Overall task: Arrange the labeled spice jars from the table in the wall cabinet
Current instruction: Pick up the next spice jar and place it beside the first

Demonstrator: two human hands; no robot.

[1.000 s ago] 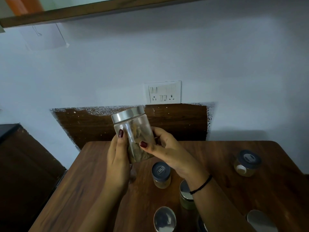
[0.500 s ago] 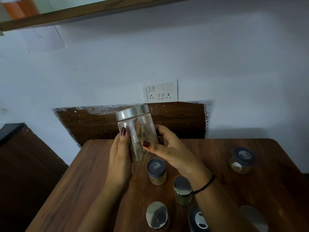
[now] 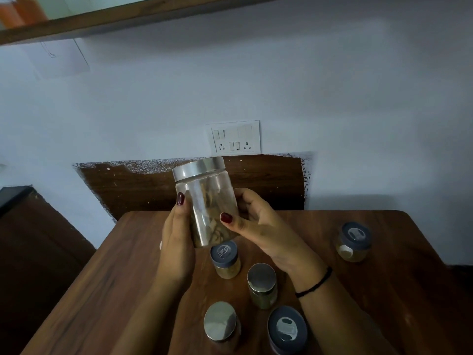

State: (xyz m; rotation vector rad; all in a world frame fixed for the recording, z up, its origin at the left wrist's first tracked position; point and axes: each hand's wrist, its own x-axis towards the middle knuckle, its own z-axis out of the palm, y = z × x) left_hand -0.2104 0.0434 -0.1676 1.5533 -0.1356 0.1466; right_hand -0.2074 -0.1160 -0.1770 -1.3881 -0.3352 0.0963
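Left hand and right hand grip the jar; brown contents indistinct

view: head | wide-angle, head-worn | faces forward-down | close over table | wall ahead

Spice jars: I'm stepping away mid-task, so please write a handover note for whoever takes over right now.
Left hand and right hand: both grip the held jar, silver-lidded, roughly upright, above the table.
On the table: centre blue-lidded jar, right blue-lidded jar, front blue-lidded jar, middle silver-lidded jar, front silver-lidded jar.
Wooden edge at the top, probably the cabinet; its inside is out of view.
Done: one jar lifted. Left: shelve it, then the five others.
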